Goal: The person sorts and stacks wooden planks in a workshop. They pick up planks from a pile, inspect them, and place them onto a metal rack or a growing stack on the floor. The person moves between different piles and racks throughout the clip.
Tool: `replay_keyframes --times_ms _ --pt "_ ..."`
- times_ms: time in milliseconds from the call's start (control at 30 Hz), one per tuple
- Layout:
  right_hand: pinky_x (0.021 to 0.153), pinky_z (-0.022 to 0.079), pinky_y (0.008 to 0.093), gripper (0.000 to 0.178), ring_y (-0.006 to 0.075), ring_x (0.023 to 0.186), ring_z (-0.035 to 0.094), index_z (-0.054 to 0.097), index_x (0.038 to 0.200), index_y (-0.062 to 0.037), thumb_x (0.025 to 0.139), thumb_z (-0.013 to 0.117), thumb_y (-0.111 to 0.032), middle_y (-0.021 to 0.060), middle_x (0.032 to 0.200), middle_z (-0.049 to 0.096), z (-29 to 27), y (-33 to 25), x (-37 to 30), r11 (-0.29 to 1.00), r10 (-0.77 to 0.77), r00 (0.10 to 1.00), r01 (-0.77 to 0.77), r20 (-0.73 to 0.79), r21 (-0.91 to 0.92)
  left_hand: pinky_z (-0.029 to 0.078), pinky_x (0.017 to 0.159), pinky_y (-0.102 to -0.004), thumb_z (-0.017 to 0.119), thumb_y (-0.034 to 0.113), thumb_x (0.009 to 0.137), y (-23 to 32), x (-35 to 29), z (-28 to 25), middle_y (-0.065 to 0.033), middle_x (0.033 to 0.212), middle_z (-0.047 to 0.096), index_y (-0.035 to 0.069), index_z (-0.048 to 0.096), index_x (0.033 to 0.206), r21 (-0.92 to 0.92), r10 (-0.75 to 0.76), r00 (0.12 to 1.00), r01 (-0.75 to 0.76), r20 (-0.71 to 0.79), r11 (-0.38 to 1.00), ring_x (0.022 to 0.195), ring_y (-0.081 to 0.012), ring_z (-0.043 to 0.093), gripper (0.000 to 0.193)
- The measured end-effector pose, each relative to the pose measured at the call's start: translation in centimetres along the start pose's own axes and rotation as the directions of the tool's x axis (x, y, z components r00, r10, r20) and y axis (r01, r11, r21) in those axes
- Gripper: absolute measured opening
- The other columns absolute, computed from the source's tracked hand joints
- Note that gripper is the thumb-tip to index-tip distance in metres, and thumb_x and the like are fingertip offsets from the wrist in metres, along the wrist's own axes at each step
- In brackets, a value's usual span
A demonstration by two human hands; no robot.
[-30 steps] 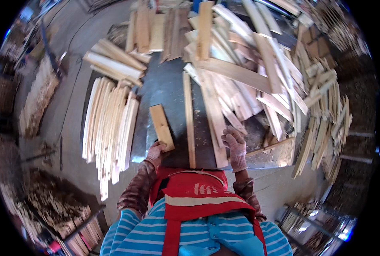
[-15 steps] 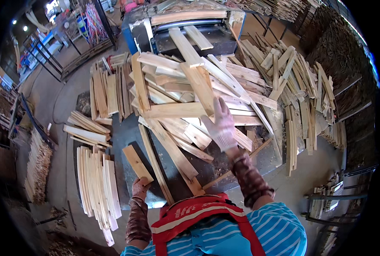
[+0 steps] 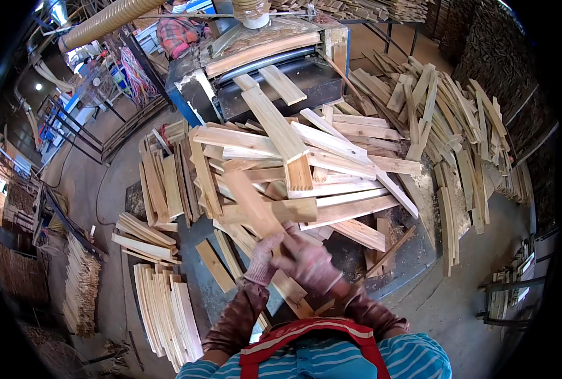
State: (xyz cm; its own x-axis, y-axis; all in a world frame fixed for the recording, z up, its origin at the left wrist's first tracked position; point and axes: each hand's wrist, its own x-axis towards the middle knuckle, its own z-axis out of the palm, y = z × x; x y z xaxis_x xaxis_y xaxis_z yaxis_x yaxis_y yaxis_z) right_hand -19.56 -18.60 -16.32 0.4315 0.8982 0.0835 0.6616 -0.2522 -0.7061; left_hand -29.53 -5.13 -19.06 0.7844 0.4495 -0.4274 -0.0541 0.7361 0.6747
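A wooden board (image 3: 253, 201) points up and away from me over the pile, slightly blurred. My gloved left hand (image 3: 265, 258) closes round its near end from the left side. Beside it, almost touching, my gloved right hand (image 3: 313, 262) is smeared by motion but appears closed on the same end. Under and around the board lies a heap of loose boards (image 3: 350, 211) on a dark metal table (image 3: 391, 287). One board with a finely toothed end (image 3: 300, 174) rests on top, just beyond my hands. A short board (image 3: 215, 265) lies left of my left hand.
At the far side stands a machine with a roller (image 3: 262, 62), two boards on its black bed. A person (image 3: 178, 35) in a checked top is behind it. Stacked boards (image 3: 164, 309) stand at the left, a larger heap (image 3: 445, 120) at the right. A ribbed hose (image 3: 110, 22) hangs above.
My left hand has let go of the short board, which now lies on the table, and moved right. My right hand has drawn back toward me; both hands now hold another board. The view has shifted.
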Motion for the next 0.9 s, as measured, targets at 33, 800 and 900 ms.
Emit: replay_keyframes --times_ms 33,800,900 --pt "0.083 0.057 0.0461 0.063 0.0418 0.103 0.069 0.059 0.135 -0.0075 0.093 0.064 -0.055 0.0243 0.115 0.069 -2.2 0.0 2.2 0.997 0.073 0.985 -0.073 0.153 -0.001 0.056 0.099 -0.0398 0.068 0.012 0.092 -0.4 1.3 -1.5 -0.0162 0.122 0.068 -0.007 0.056 0.134 -0.023 0.025 1.0 -0.025 -0.007 0.999 0.109 -0.0282 0.068 0.048" --pt "0.084 0.056 0.0377 0.067 0.0297 0.098 0.067 0.058 0.135 0.001 0.076 0.078 -0.022 0.0215 0.117 0.065 -2.4 4.3 -0.5 0.981 0.133 0.957 -0.09 -0.259 0.172 0.018 0.123 -0.06 0.064 0.024 0.086 -7.4 -22.0 -37.0 -0.0262 0.162 0.029 0.018 0.039 0.155 0.704 0.652 0.559 0.708 -0.512 -0.054 0.15 -0.0459 0.025 0.074" --pt "0.103 0.05 0.0409 0.068 0.0369 0.121 0.061 0.057 0.136 0.004 0.075 0.077 -0.02 0.0252 0.131 0.063 1.3 4.7 -1.5 0.949 -0.022 0.985 0.074 -0.17 0.308 0.017 0.123 -0.0608 0.063 0.025 0.087 -9.6 -24.3 -41.2 -0.0261 0.164 0.026 0.018 0.031 0.158 0.63 0.729 0.479 0.772 -0.489 -0.084 0.152 -0.0454 0.023 0.078"
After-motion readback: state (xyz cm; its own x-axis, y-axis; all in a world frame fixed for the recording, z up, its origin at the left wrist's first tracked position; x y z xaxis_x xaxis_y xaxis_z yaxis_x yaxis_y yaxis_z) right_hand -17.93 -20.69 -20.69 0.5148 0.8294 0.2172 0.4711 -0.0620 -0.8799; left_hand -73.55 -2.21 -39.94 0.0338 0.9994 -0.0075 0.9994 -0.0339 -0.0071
